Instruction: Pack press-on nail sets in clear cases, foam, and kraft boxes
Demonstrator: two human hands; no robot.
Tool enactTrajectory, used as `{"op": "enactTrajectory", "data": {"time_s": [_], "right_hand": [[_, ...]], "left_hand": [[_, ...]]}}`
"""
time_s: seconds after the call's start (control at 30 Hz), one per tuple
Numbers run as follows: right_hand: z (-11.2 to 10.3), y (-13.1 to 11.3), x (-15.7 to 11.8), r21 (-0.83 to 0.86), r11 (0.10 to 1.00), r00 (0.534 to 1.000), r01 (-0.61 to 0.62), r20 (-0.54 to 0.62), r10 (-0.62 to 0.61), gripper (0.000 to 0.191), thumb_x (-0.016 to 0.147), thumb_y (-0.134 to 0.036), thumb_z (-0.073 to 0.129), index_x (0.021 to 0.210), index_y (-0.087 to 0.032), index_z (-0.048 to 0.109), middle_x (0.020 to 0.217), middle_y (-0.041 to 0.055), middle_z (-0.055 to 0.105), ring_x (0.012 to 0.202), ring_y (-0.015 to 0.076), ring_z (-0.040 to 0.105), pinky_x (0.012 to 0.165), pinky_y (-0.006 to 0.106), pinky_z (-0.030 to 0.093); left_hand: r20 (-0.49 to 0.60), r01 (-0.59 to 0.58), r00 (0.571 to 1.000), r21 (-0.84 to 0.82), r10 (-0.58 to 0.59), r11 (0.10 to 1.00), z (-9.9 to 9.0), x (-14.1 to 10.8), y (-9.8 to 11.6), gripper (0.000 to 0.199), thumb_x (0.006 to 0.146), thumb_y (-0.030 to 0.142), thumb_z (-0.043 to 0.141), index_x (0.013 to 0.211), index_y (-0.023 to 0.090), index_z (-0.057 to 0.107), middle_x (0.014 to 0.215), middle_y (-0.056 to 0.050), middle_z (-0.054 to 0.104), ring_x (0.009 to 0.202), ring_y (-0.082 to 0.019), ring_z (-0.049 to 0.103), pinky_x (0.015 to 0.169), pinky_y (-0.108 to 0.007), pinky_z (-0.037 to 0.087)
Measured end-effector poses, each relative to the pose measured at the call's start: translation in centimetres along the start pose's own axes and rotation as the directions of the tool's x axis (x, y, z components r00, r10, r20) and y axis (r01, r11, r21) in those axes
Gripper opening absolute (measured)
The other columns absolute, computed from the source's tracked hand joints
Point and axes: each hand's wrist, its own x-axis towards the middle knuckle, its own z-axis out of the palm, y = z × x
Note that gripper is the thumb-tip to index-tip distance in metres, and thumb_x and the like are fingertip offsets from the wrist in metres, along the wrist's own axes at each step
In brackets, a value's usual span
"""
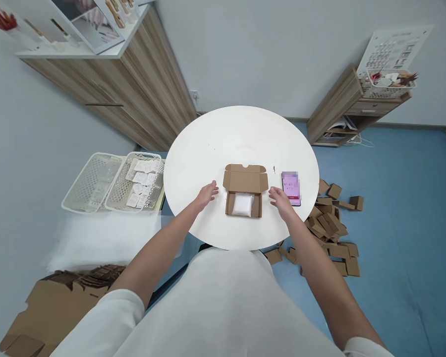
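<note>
On the round white table (241, 139) lies a small brown cardboard box (245, 179), its lid folded back away from me. Inside its tray rests a white wrapped packet (243, 205), filling the middle and leaving bare cardboard at the sides. My left hand (207, 194) hovers left of the box, fingers apart and holding nothing. To the right of the box is my right hand (279, 199), also with spread fingers and nothing in them. Neither hand touches the box. A phone (291, 188) with a lit purple screen lies just beyond my right hand.
At left stand two white baskets, one basket (113, 198) holding several white packets. White sheets (107, 238) and flat cardboard (52, 312) are below them. Closed brown boxes (329, 223) are piled on the floor at right. A wooden cabinet (148, 84) and a shelf unit (338, 109) stand behind.
</note>
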Motion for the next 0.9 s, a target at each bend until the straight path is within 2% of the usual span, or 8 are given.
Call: {"op": "enactTrajectory", "data": {"time_s": [0.13,0.23,0.43,0.5,0.6,0.73,0.8,0.9], "right_hand": [[0.2,-2.0,1.5,0.149,0.983,0.991,-0.107,0.091,0.095,0.056,0.078,-0.063,0.034,0.121,-0.029,0.044,0.133,0.0063,0.043,0.117,0.021,0.044,0.087,0.037,0.042],[0.7,-2.7,2.5,0.172,0.976,0.988,-0.135,0.099,0.119,0.059,0.078,-0.065,0.029,0.123,-0.029,0.042,0.132,0.0053,0.044,0.117,0.0203,0.043,0.088,0.037,0.04],[2.4,-2.8,3.6,0.176,0.964,0.98,-0.198,0.058,0.191,0.061,0.077,-0.066,0.028,0.122,-0.028,0.043,0.124,0.004,0.052,0.105,0.0195,0.051,0.086,0.035,0.04],[2.8,-2.8,3.6,0.158,0.974,0.986,-0.164,0.063,0.156,0.063,0.076,-0.068,0.026,0.12,-0.027,0.046,0.124,0.004,0.051,0.105,0.02,0.05,0.084,0.034,0.041],[3.1,-3.2,3.0,0.06,0.996,0.99,-0.069,0.13,0.06,0.066,0.075,-0.07,0.019,0.115,-0.028,0.052,0.117,0.0018,0.055,0.102,0.021,0.051,0.084,0.036,0.041],[3.2,-3.5,1.4,0.054,0.996,0.969,0.068,0.232,-0.079,0.073,0.075,-0.072,0.009,0.113,-0.03,0.055,0.113,0.0007,0.058,0.098,0.0217,0.053,0.083,0.037,0.042],[3.1,-3.5,0.6,0.057,0.993,0.961,0.107,0.251,-0.118,0.076,0.074,-0.072,0.006,0.117,-0.03,0.052,0.118,0.0005,0.055,0.1,0.0213,0.053,0.084,0.035,0.042],[2.9,-3.0,-0.5,0.025,0.992,0.956,0.126,0.263,-0.128,0.078,0.075,-0.071,0.003,0.123,-0.029,0.047,0.123,0.0009,0.053,0.103,0.02,0.052,0.086,0.034,0.042]], "left_hand": [[0.082,0.108,0.992,-0.127,-0.098,0.986,-0.2,1.6,1.0,0.078,0.074,0.072,0.022,0.125,0.016,0.04,0.133,-0.015,0.041,0.118,-0.027,0.044,0.086,-0.035,0.043],[0.134,0.161,0.981,-0.168,-0.139,0.973,0.0,2.3,1.0,0.082,0.072,0.074,0.021,0.127,0.016,0.039,0.134,-0.014,0.041,0.118,-0.027,0.044,0.086,-0.035,0.043],[0.138,0.144,0.984,-0.226,-0.114,0.964,1.1,2.5,1.3,0.082,0.073,0.074,0.022,0.125,0.015,0.041,0.131,-0.013,0.044,0.115,-0.027,0.046,0.088,-0.035,0.043],[0.123,0.121,0.988,-0.231,-0.095,0.965,1.5,2.3,1.7,0.08,0.073,0.073,0.021,0.124,0.015,0.044,0.13,-0.012,0.046,0.115,-0.027,0.046,0.089,-0.037,0.042],[0.144,0.032,0.99,-0.233,0.002,0.972,1.9,1.6,2.1,0.078,0.075,0.072,0.015,0.12,0.017,0.048,0.129,-0.009,0.048,0.116,-0.026,0.045,0.091,-0.037,0.04],[0.154,-0.093,0.979,-0.243,0.133,0.966,2.1,0.4,2.4,0.083,0.075,0.071,0.0,0.12,0.021,0.049,0.13,-0.006,0.046,0.118,-0.024,0.043,0.092,-0.035,0.041],[0.145,-0.114,0.976,-0.293,0.162,0.949,2.1,-0.2,2.2,0.086,0.074,0.071,-0.003,0.122,0.021,0.047,0.132,-0.006,0.045,0.119,-0.024,0.043,0.091,-0.035,0.042],[0.148,-0.084,0.977,-0.383,0.151,0.92,1.9,-1.0,1.7,0.087,0.072,0.074,-0.001,0.126,0.021,0.043,0.134,-0.007,0.041,0.12,-0.025,0.042,0.09,-0.036,0.042]]}}
